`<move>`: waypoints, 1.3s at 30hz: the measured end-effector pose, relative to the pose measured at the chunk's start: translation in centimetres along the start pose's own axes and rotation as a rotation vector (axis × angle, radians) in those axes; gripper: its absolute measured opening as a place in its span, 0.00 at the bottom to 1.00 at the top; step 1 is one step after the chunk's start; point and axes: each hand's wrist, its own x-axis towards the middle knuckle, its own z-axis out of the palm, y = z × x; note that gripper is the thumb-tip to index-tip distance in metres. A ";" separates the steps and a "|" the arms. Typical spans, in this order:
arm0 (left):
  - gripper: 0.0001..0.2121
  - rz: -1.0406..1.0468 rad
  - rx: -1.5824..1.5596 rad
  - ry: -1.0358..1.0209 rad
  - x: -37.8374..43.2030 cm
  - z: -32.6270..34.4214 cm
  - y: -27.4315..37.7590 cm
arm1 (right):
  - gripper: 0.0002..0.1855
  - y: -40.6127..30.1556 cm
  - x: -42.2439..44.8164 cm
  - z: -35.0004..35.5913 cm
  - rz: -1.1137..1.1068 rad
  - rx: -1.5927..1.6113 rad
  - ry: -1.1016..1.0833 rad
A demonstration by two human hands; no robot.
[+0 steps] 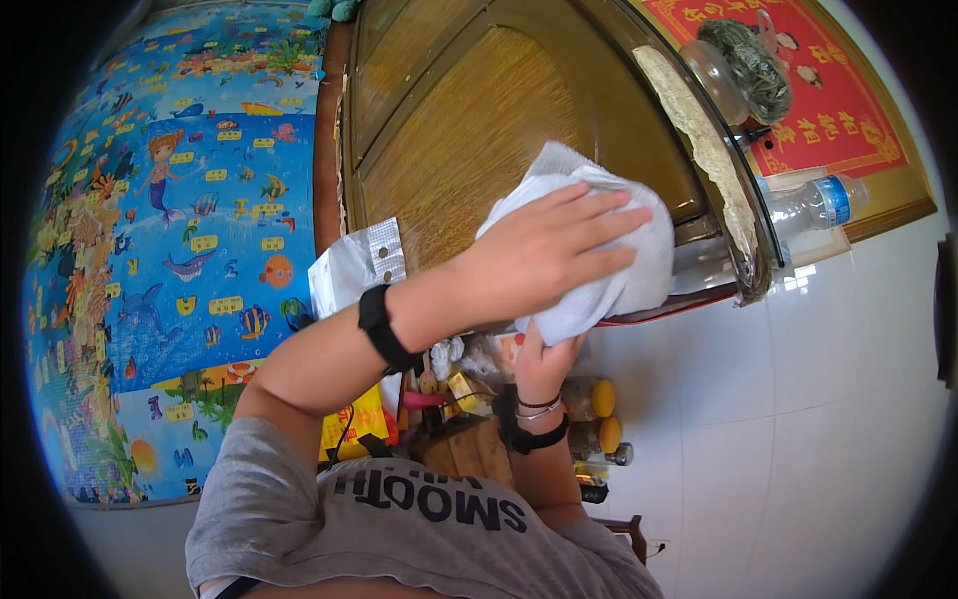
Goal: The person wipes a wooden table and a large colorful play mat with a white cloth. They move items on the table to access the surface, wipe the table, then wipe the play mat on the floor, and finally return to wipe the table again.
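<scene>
A folded white cloth (636,262) is held between my two hands in front of a brown wooden cabinet door (456,142). My left hand (550,243) lies across the top of the cloth, fingers spread and pressed against it, with a black band on the wrist. From the near side, my right hand (545,367) grips the lower edge of the cloth; most of its fingers are hidden under the fabric. Bracelets and a black band circle the right wrist.
A silvery white bag (352,266) leans by the cabinet. Yellow-lidded jars (601,398) and a yellow bag (355,423) are close to my body. A clear plastic bottle (812,204) and a bag of dried greenery (748,71) lie beyond the cabinet's chipped edge (707,138).
</scene>
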 end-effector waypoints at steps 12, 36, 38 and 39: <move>0.16 -0.030 0.153 0.001 -1.2 -0.6 -4.9 | 0.36 -2.5 2.0 0.2 -0.193 -0.183 -0.009; 0.15 0.149 0.144 0.127 2.0 -0.7 -14.7 | 0.27 -2.2 5.1 3.0 -0.483 -0.556 0.116; 0.15 0.129 0.125 0.144 2.7 -0.6 -15.6 | 0.26 -2.7 5.4 3.4 -0.445 -0.591 0.101; 0.15 0.119 0.125 0.147 2.9 -0.8 -15.8 | 0.25 -3.1 5.8 3.6 -0.444 -0.600 0.100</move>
